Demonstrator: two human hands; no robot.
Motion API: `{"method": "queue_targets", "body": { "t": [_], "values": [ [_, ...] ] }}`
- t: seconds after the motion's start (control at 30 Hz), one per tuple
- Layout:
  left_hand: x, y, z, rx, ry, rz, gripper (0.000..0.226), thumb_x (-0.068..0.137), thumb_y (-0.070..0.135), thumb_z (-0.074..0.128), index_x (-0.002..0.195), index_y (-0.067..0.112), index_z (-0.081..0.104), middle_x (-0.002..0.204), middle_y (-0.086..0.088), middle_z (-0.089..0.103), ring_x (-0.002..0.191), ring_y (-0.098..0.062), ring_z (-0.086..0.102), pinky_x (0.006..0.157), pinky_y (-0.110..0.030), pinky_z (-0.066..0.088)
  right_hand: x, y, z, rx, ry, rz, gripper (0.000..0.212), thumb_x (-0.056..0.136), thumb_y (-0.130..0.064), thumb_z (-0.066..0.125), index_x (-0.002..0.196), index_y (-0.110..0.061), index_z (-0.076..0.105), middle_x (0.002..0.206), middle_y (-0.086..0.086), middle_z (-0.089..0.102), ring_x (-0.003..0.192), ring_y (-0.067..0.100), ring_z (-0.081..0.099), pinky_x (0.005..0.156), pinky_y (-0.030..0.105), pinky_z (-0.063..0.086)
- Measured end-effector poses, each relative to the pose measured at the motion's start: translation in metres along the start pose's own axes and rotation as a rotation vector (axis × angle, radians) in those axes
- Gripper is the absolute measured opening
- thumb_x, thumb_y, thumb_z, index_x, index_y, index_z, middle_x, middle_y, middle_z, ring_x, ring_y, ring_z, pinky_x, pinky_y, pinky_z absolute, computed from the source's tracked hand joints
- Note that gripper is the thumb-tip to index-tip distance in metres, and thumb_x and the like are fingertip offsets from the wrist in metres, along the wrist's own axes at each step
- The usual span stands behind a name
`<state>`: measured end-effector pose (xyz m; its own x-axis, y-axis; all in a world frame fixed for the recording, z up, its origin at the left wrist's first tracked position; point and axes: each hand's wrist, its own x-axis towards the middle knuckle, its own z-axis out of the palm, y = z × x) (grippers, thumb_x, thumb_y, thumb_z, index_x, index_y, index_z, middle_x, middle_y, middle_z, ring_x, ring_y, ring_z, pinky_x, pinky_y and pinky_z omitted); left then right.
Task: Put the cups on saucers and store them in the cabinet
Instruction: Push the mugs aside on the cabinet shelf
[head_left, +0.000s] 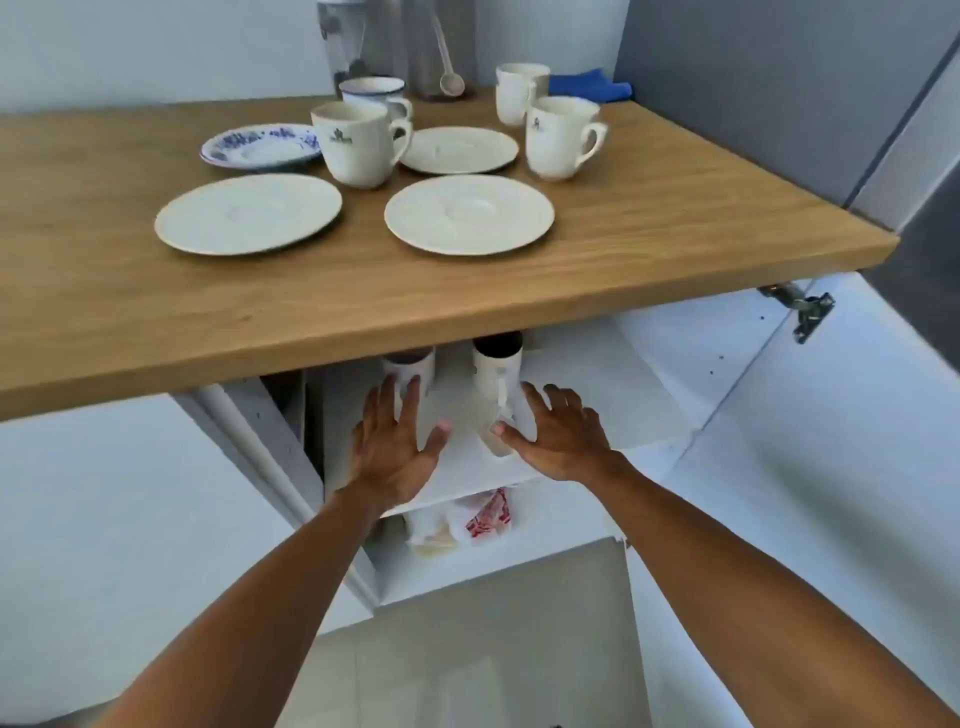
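On the wooden counter stand several white cups: one in the middle, one at the right, one behind it and a blue-rimmed cup. Three white saucers and a blue-patterned saucer lie empty. Below, in the open cabinet, two white mugs stand on the shelf. My left hand and my right hand hover open over the shelf, just in front of the mugs, holding nothing.
A blue cloth, a spoon and tall containers sit at the counter's back. The cabinet door hangs open at the right. Wrapped packets lie on the lower shelf. Tiled floor shows below.
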<state>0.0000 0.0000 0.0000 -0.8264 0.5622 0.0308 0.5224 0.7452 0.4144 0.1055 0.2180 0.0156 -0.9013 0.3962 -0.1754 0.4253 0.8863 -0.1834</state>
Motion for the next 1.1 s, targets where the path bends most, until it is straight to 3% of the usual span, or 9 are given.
{"method": "queue_targets", "body": {
  "t": [0.17, 0.27, 0.33, 0.43, 0.6, 0.8, 0.87, 1.0, 1.1],
  "values": [
    [0.038, -0.015, 0.041, -0.260, 0.426, -0.155, 0.061, 0.097, 0.054, 0.034, 0.148, 0.022, 0.028, 0.149, -0.014, 0.036, 0.135, -0.035, 0.032, 0.110, -0.047, 0.027, 0.049, -0.001, 0.043, 0.216, 0.253, -0.033, 0.070, 0.090, -0.073, 0.030, 0.142, -0.027, 0.038, 0.137, 0.010, 0.049, 0.123, 0.031, 0.047, 0.093, 0.045, 0.043],
    [0.061, -0.018, 0.054, -0.480, 0.532, -0.178, 0.046, 0.100, 0.040, 0.040, 0.137, 0.012, 0.044, 0.135, -0.017, 0.050, 0.123, -0.036, 0.047, 0.103, -0.045, 0.039, 0.069, -0.004, 0.058, 0.454, 0.379, -0.067, 0.045, 0.094, -0.065, 0.038, 0.101, -0.025, 0.059, 0.098, 0.002, 0.064, 0.086, 0.020, 0.059, 0.068, 0.030, 0.041],
    [0.070, -0.018, 0.060, -0.592, 0.552, -0.231, 0.038, 0.100, 0.037, 0.042, 0.131, 0.014, 0.044, 0.129, -0.015, 0.056, 0.114, -0.034, 0.054, 0.096, -0.044, 0.047, 0.079, -0.004, 0.065, 0.586, 0.387, -0.076, 0.042, 0.096, -0.060, 0.043, 0.075, -0.025, 0.054, 0.076, -0.006, 0.062, 0.072, 0.018, 0.057, 0.062, 0.030, 0.039],
    [0.077, -0.017, 0.066, -0.708, 0.562, -0.288, 0.030, 0.100, 0.039, 0.040, 0.119, 0.016, 0.041, 0.113, -0.015, 0.060, 0.098, -0.033, 0.060, 0.079, -0.041, 0.052, 0.089, -0.002, 0.066, 0.755, 0.278, -0.074, 0.044, 0.098, -0.057, 0.045, 0.085, -0.022, 0.069, 0.077, -0.008, 0.064, 0.073, 0.014, 0.061, 0.067, 0.029, 0.045],
    [0.090, -0.021, 0.073, -0.824, 0.570, -0.332, 0.027, 0.101, 0.044, 0.034, 0.100, 0.018, 0.042, 0.096, -0.009, 0.055, 0.070, -0.013, 0.050, 0.055, -0.025, 0.034, 0.091, 0.001, 0.064, 0.968, 0.081, -0.021, 0.040, 0.098, -0.054, 0.047, 0.084, -0.021, 0.064, 0.067, -0.002, 0.062, 0.048, 0.010, 0.051, 0.048, 0.022, 0.042],
    [0.102, -0.025, 0.081, -0.945, 0.516, -0.279, 0.031, 0.102, 0.046, 0.030, 0.093, 0.020, 0.046, 0.092, -0.012, 0.054, 0.072, -0.021, 0.048, 0.061, -0.029, 0.038, 0.086, 0.009, 0.069, 1.108, 0.169, 0.002, 0.039, 0.098, -0.051, 0.050, 0.085, -0.017, 0.063, 0.067, 0.002, 0.066, 0.055, 0.011, 0.057, 0.053, 0.025, 0.045],
    [0.104, -0.017, 0.082, -0.985, 0.504, -0.210, 0.030, 0.102, 0.046, 0.031, 0.093, 0.022, 0.047, 0.092, -0.008, 0.054, 0.073, -0.018, 0.047, 0.063, -0.029, 0.039, 0.081, 0.019, 0.067, 1.120, 0.251, -0.011, 0.039, 0.097, -0.053, 0.050, 0.083, -0.019, 0.064, 0.064, -0.001, 0.065, 0.054, 0.009, 0.056, 0.049, 0.024, 0.043],
    [0.119, 0.020, 0.080, -1.101, 0.445, -0.079, 0.023, 0.102, 0.047, 0.034, 0.108, 0.033, 0.051, 0.112, 0.001, 0.059, 0.092, -0.014, 0.054, 0.080, -0.033, 0.046, 0.075, 0.046, 0.052, 1.083, 0.451, -0.022, 0.041, 0.096, -0.054, 0.051, 0.072, -0.023, 0.062, 0.059, -0.003, 0.063, 0.048, 0.005, 0.054, 0.044, 0.020, 0.039],
    [0.140, 0.055, 0.082, -1.113, 0.393, -0.027, 0.024, 0.102, 0.047, 0.034, 0.097, 0.032, 0.052, 0.104, -0.001, 0.059, 0.087, -0.019, 0.051, 0.079, -0.036, 0.043, 0.078, 0.069, 0.039, 1.003, 0.560, 0.015, 0.040, 0.097, -0.051, 0.051, 0.071, -0.022, 0.062, 0.064, -0.005, 0.063, 0.047, 0.000, 0.053, 0.043, 0.014, 0.038]
  ]
}}
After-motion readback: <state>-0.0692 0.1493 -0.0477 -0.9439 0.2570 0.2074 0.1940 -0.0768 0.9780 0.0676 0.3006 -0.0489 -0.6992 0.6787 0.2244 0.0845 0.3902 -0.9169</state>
